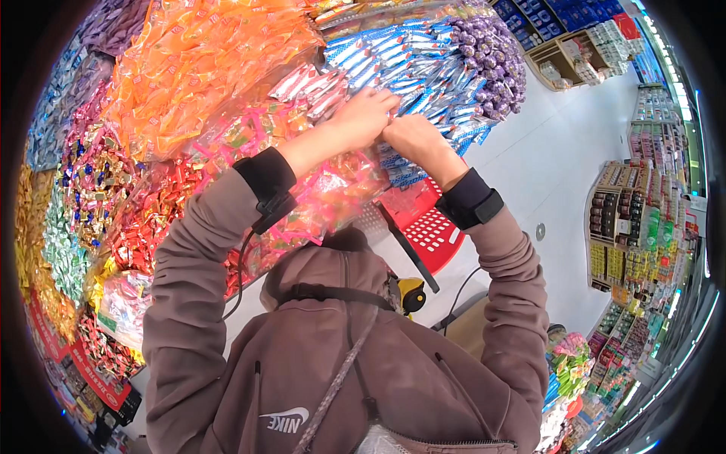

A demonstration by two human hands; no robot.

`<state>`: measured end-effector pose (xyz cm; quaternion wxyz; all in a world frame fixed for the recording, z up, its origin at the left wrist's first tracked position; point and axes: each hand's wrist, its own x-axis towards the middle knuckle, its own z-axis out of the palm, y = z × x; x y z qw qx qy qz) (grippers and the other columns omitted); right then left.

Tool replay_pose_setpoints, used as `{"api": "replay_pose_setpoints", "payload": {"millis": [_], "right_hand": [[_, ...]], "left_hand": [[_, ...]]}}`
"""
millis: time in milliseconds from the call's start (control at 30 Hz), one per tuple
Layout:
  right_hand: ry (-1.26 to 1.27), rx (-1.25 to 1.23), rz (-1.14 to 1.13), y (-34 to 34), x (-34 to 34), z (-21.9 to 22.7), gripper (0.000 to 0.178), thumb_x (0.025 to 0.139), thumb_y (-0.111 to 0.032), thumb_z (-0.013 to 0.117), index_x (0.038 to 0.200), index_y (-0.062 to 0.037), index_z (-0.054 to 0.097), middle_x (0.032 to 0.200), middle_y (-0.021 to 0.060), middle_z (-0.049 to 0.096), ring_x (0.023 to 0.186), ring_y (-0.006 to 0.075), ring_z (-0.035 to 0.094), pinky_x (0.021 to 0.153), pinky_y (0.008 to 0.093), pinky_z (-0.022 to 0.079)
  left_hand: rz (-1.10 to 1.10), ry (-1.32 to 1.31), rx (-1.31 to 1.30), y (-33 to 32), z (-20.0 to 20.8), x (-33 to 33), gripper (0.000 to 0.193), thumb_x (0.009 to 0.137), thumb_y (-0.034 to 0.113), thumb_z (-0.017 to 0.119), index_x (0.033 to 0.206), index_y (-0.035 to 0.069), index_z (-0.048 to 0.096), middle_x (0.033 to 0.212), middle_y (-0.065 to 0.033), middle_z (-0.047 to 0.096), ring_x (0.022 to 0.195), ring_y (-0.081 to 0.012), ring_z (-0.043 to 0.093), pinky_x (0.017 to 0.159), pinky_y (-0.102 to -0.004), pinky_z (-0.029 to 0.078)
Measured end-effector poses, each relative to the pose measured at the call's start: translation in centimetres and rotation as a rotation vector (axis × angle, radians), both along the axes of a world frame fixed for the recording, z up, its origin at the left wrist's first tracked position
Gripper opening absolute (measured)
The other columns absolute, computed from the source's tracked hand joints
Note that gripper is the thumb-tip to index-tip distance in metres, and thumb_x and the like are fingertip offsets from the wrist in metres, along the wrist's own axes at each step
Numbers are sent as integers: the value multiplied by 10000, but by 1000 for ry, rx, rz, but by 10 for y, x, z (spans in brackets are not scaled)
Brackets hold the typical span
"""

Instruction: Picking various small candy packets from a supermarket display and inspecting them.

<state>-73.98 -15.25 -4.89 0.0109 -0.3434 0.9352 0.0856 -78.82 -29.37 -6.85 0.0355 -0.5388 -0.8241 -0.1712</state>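
Observation:
Both hands meet over a heap of blue-and-white wrapped sweets [412, 64]. My left hand [366, 115] has its fingers curled, their tips close to the right hand; what lies in them, if anything, is hidden. Beside it, my right hand [414, 139] is closed with the knuckles up, and its grip is hidden too. Red-and-white wrapped sweets [308, 85] lie just left of the left hand. Under my left forearm spread clear bags with pink edges [333, 189]. Purple wrapped sweets [491, 64] are heaped to the right.
A red basket with holes [437, 236] stands below my right hand, beside a dark bar [408, 250]. Orange packets [204, 68] and red wrapped sweets [170, 193] fill the left. Stocked shelves [635, 219] stand across the pale floor [556, 174].

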Motion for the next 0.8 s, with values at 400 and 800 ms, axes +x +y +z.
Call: {"api": "replay_pose_setpoints", "payload": {"millis": [400,800], "right_hand": [[-172,-49,-156,2,-5,-26,101,691,-107,526,677,-51,608,679,136,606,673,267,609,589,371,482],[1,-188,-74,9,14,-12,103,673,-102,530,593,-75,589,616,113,587,603,246,604,528,371,471]], "left_hand": [[-2,-68,-17,3,1,-2,146,542,89,634,685,63,614,950,-30,472,991,-202,408,803,-332,324],[-42,-31,41,-3,-2,-2,83,548,99,630,617,73,592,969,-32,483,994,-206,410,796,-339,322]]}}
